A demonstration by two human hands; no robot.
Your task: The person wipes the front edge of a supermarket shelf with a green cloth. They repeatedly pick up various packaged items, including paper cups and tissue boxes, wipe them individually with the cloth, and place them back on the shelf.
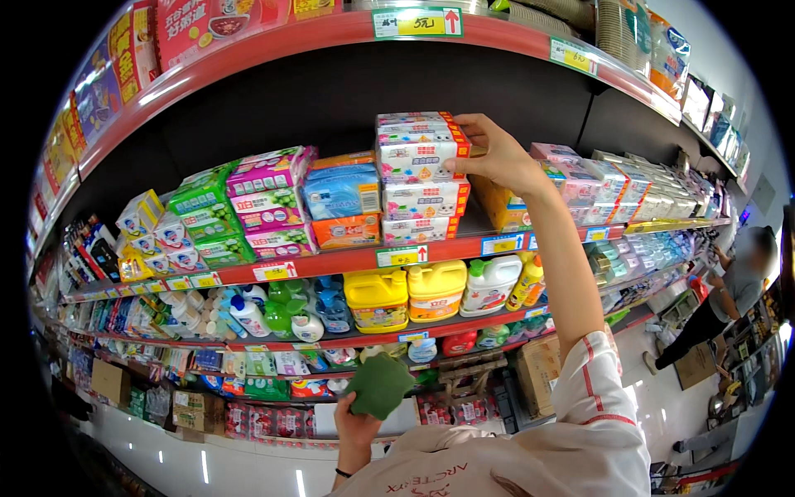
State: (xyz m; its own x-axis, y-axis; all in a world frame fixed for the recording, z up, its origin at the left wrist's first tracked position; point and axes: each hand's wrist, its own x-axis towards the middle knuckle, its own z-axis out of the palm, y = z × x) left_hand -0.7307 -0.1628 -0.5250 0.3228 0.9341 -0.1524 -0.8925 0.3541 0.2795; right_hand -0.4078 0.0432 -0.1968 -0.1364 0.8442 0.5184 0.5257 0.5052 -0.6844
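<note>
My right hand (pixel 495 159) reaches up to the middle shelf, thumb at the front and fingers behind the right end of a white, red-edged soap pack (pixel 418 157). That pack sits high in a stack, with more white packs (pixel 422 201) of the same kind under it. Low in front of my body, my left hand (pixel 358 427) is closed round a folded dark green cloth (pixel 381 386). Left of the stack are blue and orange packs (pixel 341 195), then pink-and-green soap packs (pixel 272 203) and green ones (pixel 209 211).
Yellow jugs (pixel 377 300) and other detergent bottles line the shelf below. An orange box (pixel 503 203) stands behind my right wrist, with pink and white packs (pixel 575 186) further right. A cardboard box (pixel 538 373) rests low down. Another person (pixel 733 282) stands in the aisle at right.
</note>
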